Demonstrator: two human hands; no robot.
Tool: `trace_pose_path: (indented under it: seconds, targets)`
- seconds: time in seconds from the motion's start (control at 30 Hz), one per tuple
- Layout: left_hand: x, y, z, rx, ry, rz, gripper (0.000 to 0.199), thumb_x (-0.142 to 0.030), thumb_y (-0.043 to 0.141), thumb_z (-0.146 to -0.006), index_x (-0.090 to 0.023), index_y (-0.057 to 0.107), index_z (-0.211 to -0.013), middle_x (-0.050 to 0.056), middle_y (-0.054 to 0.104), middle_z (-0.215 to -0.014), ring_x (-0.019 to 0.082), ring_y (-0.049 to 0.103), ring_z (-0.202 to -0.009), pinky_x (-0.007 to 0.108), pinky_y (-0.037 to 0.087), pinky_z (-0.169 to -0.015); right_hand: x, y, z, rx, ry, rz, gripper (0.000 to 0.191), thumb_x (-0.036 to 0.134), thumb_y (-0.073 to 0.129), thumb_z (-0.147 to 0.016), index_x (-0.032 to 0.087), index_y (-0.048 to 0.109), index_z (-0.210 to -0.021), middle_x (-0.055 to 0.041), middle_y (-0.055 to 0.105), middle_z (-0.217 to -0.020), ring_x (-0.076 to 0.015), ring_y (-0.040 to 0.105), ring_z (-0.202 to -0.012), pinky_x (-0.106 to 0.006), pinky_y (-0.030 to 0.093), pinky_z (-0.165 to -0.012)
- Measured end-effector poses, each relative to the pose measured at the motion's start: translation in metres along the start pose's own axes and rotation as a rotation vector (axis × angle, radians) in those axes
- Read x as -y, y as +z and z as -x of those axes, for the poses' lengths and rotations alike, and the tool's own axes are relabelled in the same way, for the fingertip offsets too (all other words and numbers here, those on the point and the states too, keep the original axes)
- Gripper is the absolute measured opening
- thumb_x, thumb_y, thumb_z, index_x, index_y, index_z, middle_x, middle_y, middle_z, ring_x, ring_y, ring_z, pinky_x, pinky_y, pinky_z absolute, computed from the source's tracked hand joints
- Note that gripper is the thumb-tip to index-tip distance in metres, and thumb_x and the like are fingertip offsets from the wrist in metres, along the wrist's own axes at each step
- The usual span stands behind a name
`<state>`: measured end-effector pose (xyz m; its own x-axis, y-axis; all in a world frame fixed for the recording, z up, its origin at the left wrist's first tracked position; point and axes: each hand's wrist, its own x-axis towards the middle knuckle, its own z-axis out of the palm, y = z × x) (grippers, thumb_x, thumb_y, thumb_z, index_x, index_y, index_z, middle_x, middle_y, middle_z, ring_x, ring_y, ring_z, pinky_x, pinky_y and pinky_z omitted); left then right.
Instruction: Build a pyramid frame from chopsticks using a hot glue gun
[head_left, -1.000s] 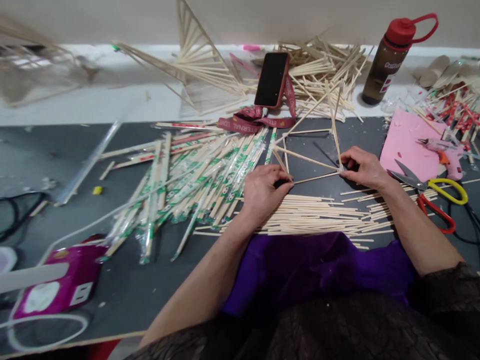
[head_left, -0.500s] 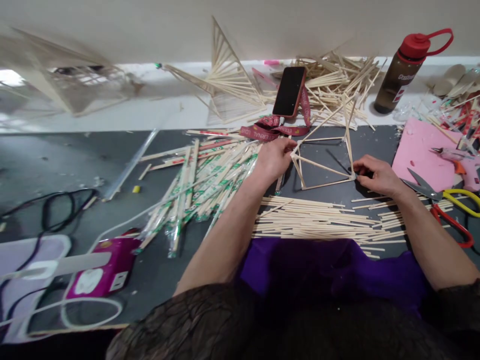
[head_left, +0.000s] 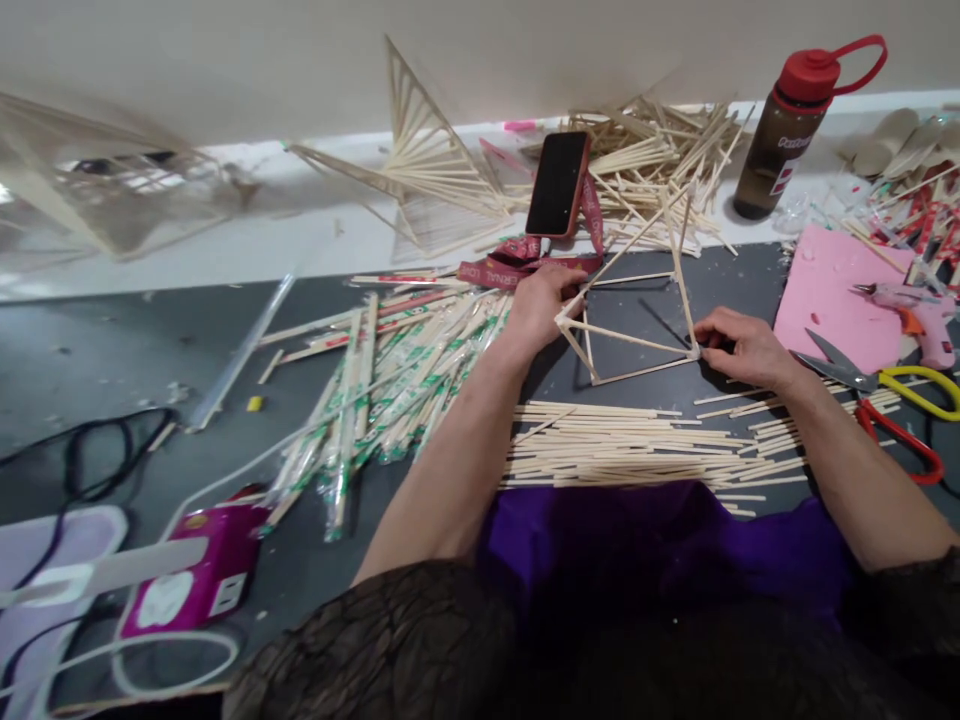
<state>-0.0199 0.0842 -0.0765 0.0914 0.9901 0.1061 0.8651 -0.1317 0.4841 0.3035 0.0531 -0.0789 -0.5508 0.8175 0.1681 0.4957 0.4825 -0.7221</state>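
Left hand [head_left: 544, 305] has shifted from the stick frame [head_left: 628, 337]'s front-left corner to its back-left, grip unclear; right pinches front-right. Frame, near table [head_left: 739, 285]'s far edge, seems steadied diagonally.

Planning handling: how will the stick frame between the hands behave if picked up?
The stick frame is probably light: thin pieces around open gaps. Likely fairly stiff, since they join at the corners. Perhaps fragile too: each piece is slender.
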Motion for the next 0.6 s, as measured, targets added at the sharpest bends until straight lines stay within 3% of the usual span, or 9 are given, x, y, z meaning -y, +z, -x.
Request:
trace_pose_path:
  seconds: [0.23,0.4,0.6]
  targets:
    - [0.011,0.016,0.000,-0.080,-0.047,0.126,0.025,-0.029,0.068,-0.078,-0.026,0.079,-0.101,0.005,0.077,-0.112,0.026,0.071,-0.103,0.038,0.055,-0.096,-0.005,0.007,-0.002,-0.145,0.033,0.055,0.022,0.013,0.055,-0.079,0.022,0.070,-0.092,-0.0036,0.069,-0.087,-0.0166,0.063,-0.073,-0.029,0.049,-0.070]
    - [0.002,0.023,0.004,-0.118,-0.115,0.132,0.025,-0.028,0.070,-0.079,-0.027,0.080,-0.102,0.005,0.078,-0.114,0.027,0.071,-0.103,0.040,0.055,-0.095,-0.011,0.012,-0.004,-0.301,0.059,0.163,0.024,0.012,0.054,-0.084,0.022,0.070,-0.097,-0.0056,0.072,-0.093,-0.0192,0.066,-0.085,-0.031,0.051,-0.078]
    - [-0.006,0.023,0.006,-0.130,-0.124,0.078,0.028,-0.028,0.068,-0.080,-0.027,0.080,-0.105,0.005,0.078,-0.114,0.027,0.071,-0.106,0.038,0.055,-0.096,-0.012,0.014,-0.004,-0.290,0.061,0.187,0.020,0.015,0.057,-0.084,0.021,0.072,-0.096,-0.0049,0.072,-0.091,-0.0185,0.066,-0.083,-0.029,0.050,-0.076]
